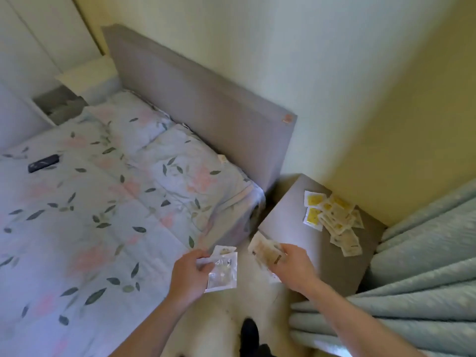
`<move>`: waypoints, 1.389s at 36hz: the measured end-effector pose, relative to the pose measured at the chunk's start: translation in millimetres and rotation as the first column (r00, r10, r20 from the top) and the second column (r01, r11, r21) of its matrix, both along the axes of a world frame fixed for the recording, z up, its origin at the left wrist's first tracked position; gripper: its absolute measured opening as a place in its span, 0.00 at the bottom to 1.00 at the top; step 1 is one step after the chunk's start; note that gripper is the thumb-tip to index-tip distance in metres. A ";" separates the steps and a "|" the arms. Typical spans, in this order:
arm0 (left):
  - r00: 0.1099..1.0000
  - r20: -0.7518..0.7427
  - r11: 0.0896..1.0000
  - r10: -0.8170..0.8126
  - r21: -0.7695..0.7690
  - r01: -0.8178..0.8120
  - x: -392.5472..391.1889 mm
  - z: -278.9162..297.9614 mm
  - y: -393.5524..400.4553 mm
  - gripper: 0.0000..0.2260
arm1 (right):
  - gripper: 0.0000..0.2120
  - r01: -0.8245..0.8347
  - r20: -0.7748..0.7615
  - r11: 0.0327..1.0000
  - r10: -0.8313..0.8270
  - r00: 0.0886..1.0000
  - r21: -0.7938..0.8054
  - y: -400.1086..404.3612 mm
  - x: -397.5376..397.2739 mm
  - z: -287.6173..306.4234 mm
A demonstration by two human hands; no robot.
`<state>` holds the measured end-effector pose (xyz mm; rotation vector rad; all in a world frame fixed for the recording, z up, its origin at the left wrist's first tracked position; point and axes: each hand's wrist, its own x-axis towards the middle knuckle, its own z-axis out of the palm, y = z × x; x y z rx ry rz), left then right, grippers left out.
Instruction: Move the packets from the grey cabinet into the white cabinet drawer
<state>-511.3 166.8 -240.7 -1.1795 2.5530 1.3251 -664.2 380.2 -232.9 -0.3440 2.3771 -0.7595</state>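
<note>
Both hands hold packets: left hand (189, 273), right hand (291, 264). More packets (332, 217) crowd the cabinet's (288, 222) far corner; thin, light, probably slippery, best pinched by edges.

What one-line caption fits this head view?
Both hands, left hand and right hand, hold packets beside the grey cabinet, more packets on top.

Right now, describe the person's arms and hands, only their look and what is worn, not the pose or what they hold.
Both forearms are bare right up to the bottom edge of the picture, so no sleeve shows. The left hand and the right hand wear no gloves. No watch, bracelet or ring is visible on either wrist or on the fingers in view; the picture is too soft to rule out small marks.
</note>
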 end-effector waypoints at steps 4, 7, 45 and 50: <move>0.990 -0.015 0.988 0.137 -0.063 -0.138 66.5 12.9 -24.8 0.10 | 0.05 -0.191 0.027 0.981 0.192 0.981 -0.028 -48.1 40.1 16.1; 0.966 -0.032 0.963 0.258 -0.069 -0.259 129.2 21.3 -46.1 0.14 | 0.06 -0.305 0.015 0.952 0.305 0.952 -0.034 -92.0 82.1 25.0; 0.135 -0.056 0.133 0.989 -0.039 -0.990 959.4 79.4 -278.4 0.10 | 0.06 -0.944 0.051 0.255 0.967 0.250 -0.208 -586.1 866.8 41.9; 0.046 -0.090 0.041 0.995 -0.060 -0.997 1047.1 95.8 -300.8 0.09 | 0.06 -0.966 0.038 0.122 0.992 0.117 -0.228 -635.3 977.2 52.8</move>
